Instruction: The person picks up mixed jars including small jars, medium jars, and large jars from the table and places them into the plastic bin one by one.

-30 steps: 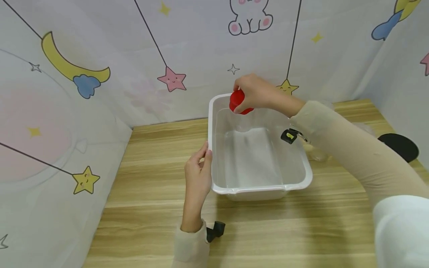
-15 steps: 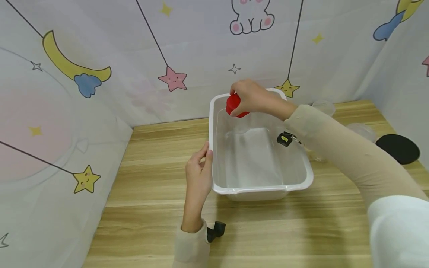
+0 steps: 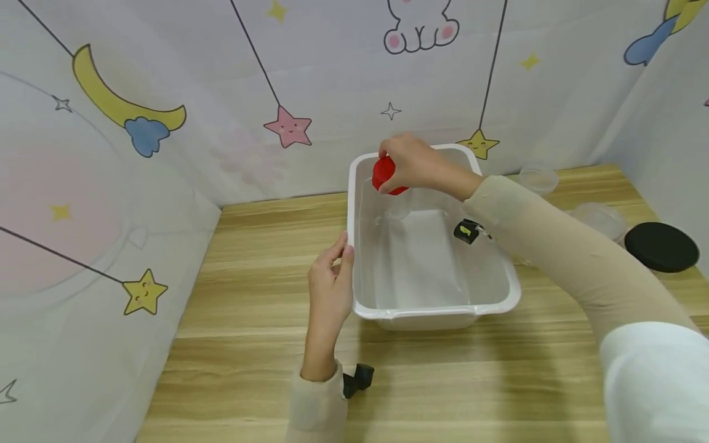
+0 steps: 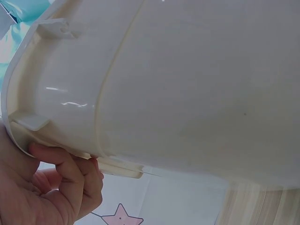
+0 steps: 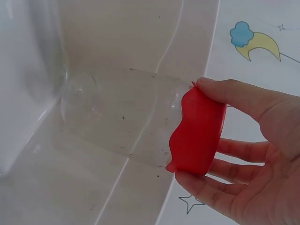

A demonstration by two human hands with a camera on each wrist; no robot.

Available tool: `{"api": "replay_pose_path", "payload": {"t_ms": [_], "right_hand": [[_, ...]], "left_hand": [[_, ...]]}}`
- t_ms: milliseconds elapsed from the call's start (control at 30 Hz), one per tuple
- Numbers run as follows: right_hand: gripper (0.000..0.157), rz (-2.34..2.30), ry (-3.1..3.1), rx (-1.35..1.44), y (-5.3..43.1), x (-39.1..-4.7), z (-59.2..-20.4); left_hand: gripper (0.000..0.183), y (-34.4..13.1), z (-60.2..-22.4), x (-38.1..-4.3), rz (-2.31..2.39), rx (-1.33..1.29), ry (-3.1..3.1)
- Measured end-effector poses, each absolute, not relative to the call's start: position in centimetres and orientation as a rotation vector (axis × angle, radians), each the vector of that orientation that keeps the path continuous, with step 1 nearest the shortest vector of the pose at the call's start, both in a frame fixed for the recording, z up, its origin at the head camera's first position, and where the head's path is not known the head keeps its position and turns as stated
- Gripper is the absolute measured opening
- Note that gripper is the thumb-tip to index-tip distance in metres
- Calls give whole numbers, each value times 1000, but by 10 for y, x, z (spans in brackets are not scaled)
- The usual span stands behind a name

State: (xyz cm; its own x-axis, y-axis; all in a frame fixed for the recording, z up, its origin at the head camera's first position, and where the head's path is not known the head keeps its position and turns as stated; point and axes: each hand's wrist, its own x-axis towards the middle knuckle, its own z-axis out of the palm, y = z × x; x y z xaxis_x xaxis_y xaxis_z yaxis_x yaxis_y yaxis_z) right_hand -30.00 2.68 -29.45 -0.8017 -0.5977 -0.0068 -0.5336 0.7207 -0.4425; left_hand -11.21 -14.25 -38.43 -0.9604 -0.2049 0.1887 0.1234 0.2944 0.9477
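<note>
A white plastic basin (image 3: 432, 312) stands on the wooden table against the back wall. My left hand (image 3: 329, 283) grips its left rim, thumb on top; in the left wrist view the fingers (image 4: 68, 176) curl beneath the rim against the outer wall. Over the far left corner, my right hand (image 3: 412, 161) holds a clear jar by its red, wavy-edged lid (image 5: 199, 131). Seen from the right wrist, the transparent jar body (image 5: 122, 115) extends from the lid down into the basin, its base near the floor. Thumb and fingertips span the lid from both sides.
To the right of the basin lie a black round disc (image 3: 661, 247) and clear plastic containers, one at the back (image 3: 538, 178) and another nearer the disc (image 3: 600, 220), partly behind the right sleeve. A patterned cloth wall (image 3: 332, 74) borders the table's back and sides.
My right hand has moved slightly left and down with the jar. The left hand keeps its grip on the rim. More of the clear containers shows past the right sleeve.
</note>
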Motion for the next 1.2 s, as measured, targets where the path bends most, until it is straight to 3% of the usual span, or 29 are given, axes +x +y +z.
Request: {"api": "replay_pose_path", "payload": {"t_ms": [1200], "right_hand": [[58, -695, 2814, -884, 12, -307, -337]], "left_hand": [[40, -146, -385, -112, -1723, 52, -2314]]}}
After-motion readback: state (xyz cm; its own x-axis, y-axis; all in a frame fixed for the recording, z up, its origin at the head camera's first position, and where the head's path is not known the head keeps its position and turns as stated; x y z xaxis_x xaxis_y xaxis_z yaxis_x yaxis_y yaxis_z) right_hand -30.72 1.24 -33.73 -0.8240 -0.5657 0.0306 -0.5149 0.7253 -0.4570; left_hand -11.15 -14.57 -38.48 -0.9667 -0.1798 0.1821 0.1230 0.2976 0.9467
